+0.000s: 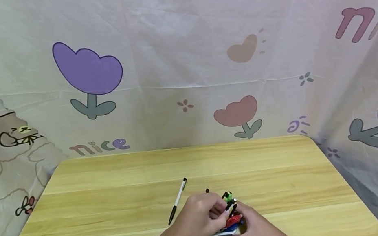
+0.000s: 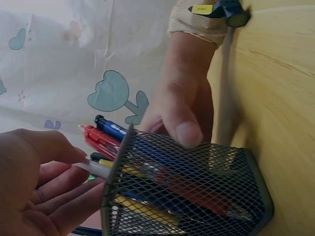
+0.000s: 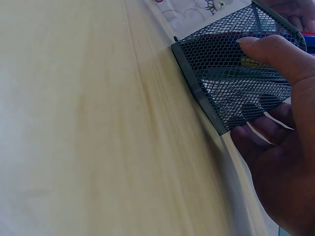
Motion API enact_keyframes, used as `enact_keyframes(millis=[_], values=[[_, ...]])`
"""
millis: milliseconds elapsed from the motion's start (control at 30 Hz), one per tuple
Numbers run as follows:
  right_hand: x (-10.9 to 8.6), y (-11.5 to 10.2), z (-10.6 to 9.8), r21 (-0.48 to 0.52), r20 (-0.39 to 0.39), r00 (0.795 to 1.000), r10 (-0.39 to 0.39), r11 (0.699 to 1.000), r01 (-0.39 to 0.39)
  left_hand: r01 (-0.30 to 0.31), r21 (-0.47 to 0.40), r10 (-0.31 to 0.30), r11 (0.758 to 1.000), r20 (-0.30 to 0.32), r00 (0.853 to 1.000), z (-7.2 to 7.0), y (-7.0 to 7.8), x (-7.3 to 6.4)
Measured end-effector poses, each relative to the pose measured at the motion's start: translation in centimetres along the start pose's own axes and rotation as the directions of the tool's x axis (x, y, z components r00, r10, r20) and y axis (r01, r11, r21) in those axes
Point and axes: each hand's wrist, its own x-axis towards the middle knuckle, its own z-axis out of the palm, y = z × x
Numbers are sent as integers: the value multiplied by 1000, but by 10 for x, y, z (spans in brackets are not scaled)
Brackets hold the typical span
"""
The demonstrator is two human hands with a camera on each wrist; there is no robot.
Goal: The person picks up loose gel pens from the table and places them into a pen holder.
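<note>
A dark mesh pen holder stands on the table near its front, full of pens. My right hand grips it, thumb on one mesh side and fingers around another. At the rim, my left hand pinches a whitish pen between thumb and fingers; the pen's lower part is inside the mesh. Beside it, a red pen and a blue pen stick out of the holder. In the head view, both hands partly hide the holder.
A white pen with black ends lies on the wooden table, left of the hands. Behind the table hangs a printed cloth with flowers and letters, which also runs along both sides.
</note>
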Motion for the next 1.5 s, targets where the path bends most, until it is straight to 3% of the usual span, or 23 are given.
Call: enact_keyframes(millis=[167, 433, 767, 1133, 1333, 1500], values=[[0, -1, 0, -6, -1, 1000, 18, 1000, -18, 16, 59, -19, 998, 38, 999, 2, 0, -3], [0, -2, 0, -9, -11, 1000, 27, 1000, -27, -24, 225, 2, 974, 98, 995, 3, -1, -5], [1, -2, 1, -6, -2, 1000, -3, 1000, 3, -7, 396, -96, 918, 239, 966, 2, 4, -2], [2, -1, 3, 86, 36, 998, -42, 996, 39, 21, 463, -151, 886, 246, 957, 3, 10, 0], [2, -2, 3, 71, 36, 999, -36, 997, 33, -47, 521, -115, 852, 274, 955, 2, 12, -1], [2, -1, 3, 90, 42, 998, -37, 995, 34, -56, 510, -109, 858, 288, 951, 1, 12, -2]])
